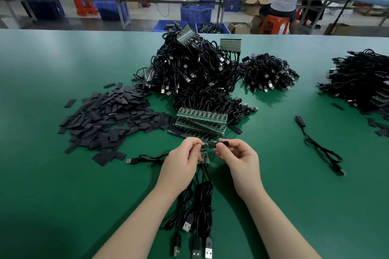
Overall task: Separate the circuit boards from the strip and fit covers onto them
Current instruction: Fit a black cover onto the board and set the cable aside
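A small green circuit board [205,145] is pinched between the thumb and fingers of the left hand [182,160], just above the green worktop [63,185]. A black cover [221,144] is pinched in the curled fingers of the right hand [237,159], its open end brought right up to the tip of the board; whether the board is already inside cannot be told. A short remaining strip [203,156] of boards is seen below the left hand's fingers, and black cables [200,202] run down from it toward the near edge, ending in USB plugs [196,248].

Just beyond the hands, a stack of uncut board strips [200,121] is laid flat on the worktop, with their cables trailing behind. A loose heap of flat black covers [109,118] is spread to the left. A tall pile of cabled strips [193,67] is heaped behind the stack, with a smaller cable pile [269,73] to its right and another pile [362,78] at the right edge. One finished cable [320,145] is laid alone on the right.
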